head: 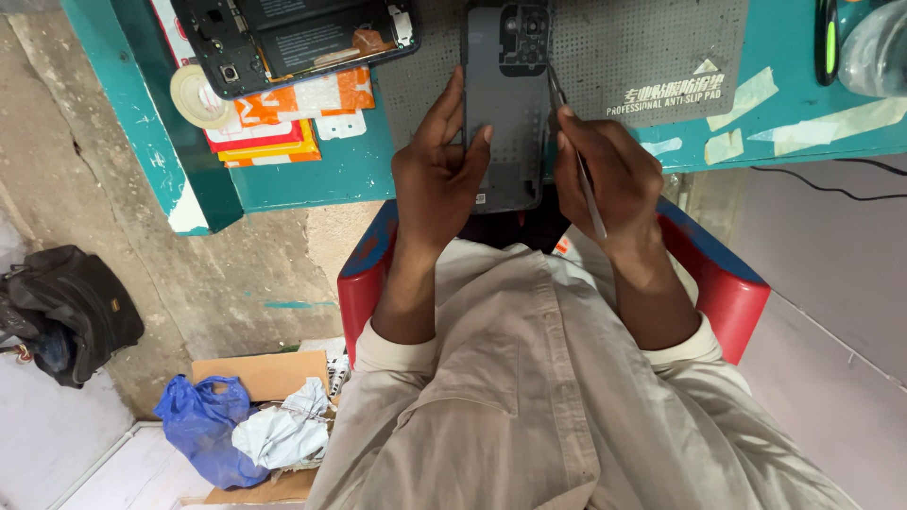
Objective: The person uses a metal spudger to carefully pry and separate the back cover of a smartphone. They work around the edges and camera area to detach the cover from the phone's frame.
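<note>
A dark grey phone back cover (507, 104) is clamped along its left edge by the left hand (436, 175), at 12 o'clock over the grey mat (652, 47). Thin metal tweezers (578, 161) are pinched in the right hand (605, 175). The cover is judged light, thin, easily flexed; its edges are best gripped. The tabletop (312, 175) edge lies just beneath; open room is found at 3 o'clock.

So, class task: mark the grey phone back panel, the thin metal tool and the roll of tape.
grey phone back panel (504, 104), head view, bare middle of the panel
thin metal tool (593, 203), head view, lower shaft
roll of tape (194, 97), head view, ring's rim
</note>
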